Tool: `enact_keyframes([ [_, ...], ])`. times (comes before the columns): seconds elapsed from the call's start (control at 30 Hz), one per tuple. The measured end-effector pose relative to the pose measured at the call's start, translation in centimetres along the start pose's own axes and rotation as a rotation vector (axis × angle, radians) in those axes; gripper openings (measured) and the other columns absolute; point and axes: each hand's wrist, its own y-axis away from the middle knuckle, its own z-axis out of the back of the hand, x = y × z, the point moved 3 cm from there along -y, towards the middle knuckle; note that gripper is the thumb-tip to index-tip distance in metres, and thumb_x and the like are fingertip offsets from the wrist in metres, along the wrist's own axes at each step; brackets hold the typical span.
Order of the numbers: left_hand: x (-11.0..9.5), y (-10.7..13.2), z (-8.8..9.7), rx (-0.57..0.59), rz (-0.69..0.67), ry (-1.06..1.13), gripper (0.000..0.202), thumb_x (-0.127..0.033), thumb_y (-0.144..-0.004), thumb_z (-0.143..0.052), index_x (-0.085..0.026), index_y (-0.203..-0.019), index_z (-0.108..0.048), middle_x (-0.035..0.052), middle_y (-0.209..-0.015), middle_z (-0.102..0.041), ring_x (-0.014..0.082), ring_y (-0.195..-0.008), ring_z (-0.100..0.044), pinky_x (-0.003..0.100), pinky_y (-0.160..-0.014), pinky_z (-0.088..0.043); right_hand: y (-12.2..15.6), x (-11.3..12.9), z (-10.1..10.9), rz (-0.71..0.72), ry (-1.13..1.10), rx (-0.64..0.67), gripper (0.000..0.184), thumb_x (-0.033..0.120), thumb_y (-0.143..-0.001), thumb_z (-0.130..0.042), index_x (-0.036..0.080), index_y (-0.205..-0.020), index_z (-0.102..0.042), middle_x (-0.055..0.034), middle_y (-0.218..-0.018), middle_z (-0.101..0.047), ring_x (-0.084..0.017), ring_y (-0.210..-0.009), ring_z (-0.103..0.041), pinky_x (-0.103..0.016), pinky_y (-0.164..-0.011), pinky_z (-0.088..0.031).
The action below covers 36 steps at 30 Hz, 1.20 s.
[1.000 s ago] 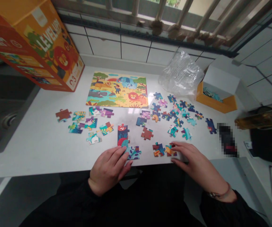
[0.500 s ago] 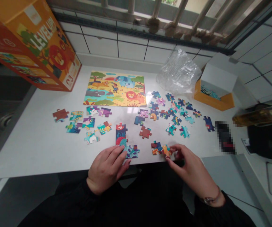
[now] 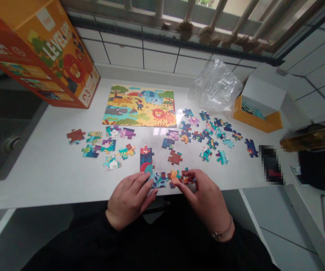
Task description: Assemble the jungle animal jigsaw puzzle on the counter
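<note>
Head view: right hand pinches a jigsaw piece near the front of the bench

The right thumb and fingers are brought together on that small, multicoloured piece, close to the near edge. An orange piece lies just left of the fingertips, beside a leafy teal piece. The left hand lies flat and relaxed, its fingers side by side and unclamped, with the tips against that leafy piece. Just far of it stands a short column of joined pieces. A brown piece lies a little farther out.

Loose pieces spread across the bench on both sides. Far left of centre sits a finished safari jigsaw. At far left stands a tilted orange LEVEL UP box, with a steel sink beside the bench. At far right lie a crumpled plastic bag and an open orange-and-white box.
</note>
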Motion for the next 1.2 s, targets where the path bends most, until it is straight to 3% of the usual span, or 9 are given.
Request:
enact_keyframes([
  [0.1,0.1,0.1,0.0,0.005,0.007,0.007,0.025,-0.030,-0.103,-0.078,-0.020,-0.125,-0.072,0.0103,-0.126,-0.081,0.0291,-0.113,-0.075,0.042,-0.096,-0.061,-0.5,-1.9,1.4,0.088,0.021,0.041,0.023,0.037,-0.104,-0.076,0.025,-0.122,-0.067,-0.0127,-0.125,-0.076,-0.031,-0.117,-0.074,-0.047,-0.100,-0.063],
  [0.17,0.1,0.0,0.2,0.009,0.027,0.024,0.026,-0.031,-0.103,-0.077,-0.019,-0.126,-0.072,0.0120,-0.128,-0.080,0.0310,-0.117,-0.074,0.045,-0.098,-0.060,-0.7,-2.9,2.1,0.178,0.034,0.120,0.035,0.030,-0.099,-0.079,0.026,-0.132,-0.068,-0.0149,-0.146,-0.069,-0.034,-0.135,-0.067,-0.053,-0.113,-0.059],
  [0.23,-0.1,-0.4,0.5,0.008,0.041,0.065,0.028,-0.030,-0.103,-0.076,-0.018,-0.128,-0.071,0.0142,-0.131,-0.079,0.0329,-0.122,-0.072,0.048,-0.103,-0.059,-0.7,-3.8,2.5,0.234,0.023,0.184,0.043,0.026,-0.098,-0.080,0.028,-0.139,-0.067,-0.0140,-0.151,-0.068,-0.033,-0.140,-0.065,-0.056,-0.117,-0.057],
  [0.43,-2.0,-3.3,0.9,0.058,-0.011,0.164,0.036,-0.031,-0.106,-0.071,-0.016,-0.139,-0.069,0.0136,-0.139,-0.077,0.0332,-0.133,-0.067,0.056,-0.119,-0.050,-0.7,-4.8,2.5,0.220,-0.033,0.199,0.036,0.022,-0.102,-0.074,0.027,-0.137,-0.066,-0.0121,-0.132,-0.076,-0.031,-0.126,-0.071,-0.055,-0.110,-0.061],
  [0.63,-3.0,-5.6,-1.4,0.180,-0.042,0.165,0.030,-0.033,-0.109,-0.068,-0.017,-0.134,-0.073,0.0116,-0.136,-0.078,0.0330,-0.133,-0.066,0.059,-0.125,-0.043,-0.7,-5.3,2.4,0.202,-0.019,0.183,0.034,0.025,-0.100,-0.079,0.026,-0.132,-0.067,-0.0118,-0.128,-0.075,-0.031,-0.120,-0.071,-0.054,-0.106,-0.062],
  [0.77,-3.3,-5.4,-2.7,0.212,-0.118,0.161,0.018,-0.029,-0.109,-0.068,-0.021,-0.124,-0.076,0.0075,-0.132,-0.079,0.0292,-0.129,-0.068,0.057,-0.124,-0.041,-0.6,-5.9,2.8,0.193,0.011,0.108,0.032,0.023,-0.100,-0.077,0.025,-0.130,-0.067,-0.0113,-0.126,-0.076,-0.031,-0.120,-0.072,-0.052,-0.107,-0.062],
  [0.9,-3.9,-4.6,-2.9,0.167,-0.226,0.142,0.023,-0.019,-0.111,-0.064,-0.021,-0.132,-0.074,0.0058,-0.135,-0.080,0.0257,-0.122,-0.071,0.051,-0.117,-0.045,-1.0,-5.7,3.1,0.210,-0.010,0.044,0.030,0.023,-0.101,-0.075,0.026,-0.130,-0.068,-0.0118,-0.128,-0.075,-0.029,-0.121,-0.073,-0.048,-0.106,-0.063],
  [1.03,-4.6,-4.1,-3.1,0.126,-0.306,0.174,0.026,-0.014,-0.113,-0.058,-0.018,-0.133,-0.074,0.0074,-0.136,-0.081,0.0230,-0.122,-0.073,0.045,-0.110,-0.050,-1.9,-4.1,2.5,0.289,-0.054,0.074,0.023,0.025,-0.103,-0.075,0.026,-0.126,-0.072,-0.0112,-0.125,-0.073,-0.027,-0.117,-0.073,-0.045,-0.103,-0.064],
  [1.2,-4.8,-3.9,-3.4,0.105,-0.351,0.253,0.025,-0.015,-0.114,-0.056,-0.019,-0.126,-0.078,0.0051,-0.135,-0.082,0.0196,-0.127,-0.073,0.040,-0.114,-0.051,-3.0,-3.2,1.2,0.330,-0.024,0.137,0.021,0.020,-0.103,-0.074,0.027,-0.123,-0.078,-0.0111,-0.127,-0.072,-0.026,-0.116,-0.072,-0.043,-0.101,-0.064],
])
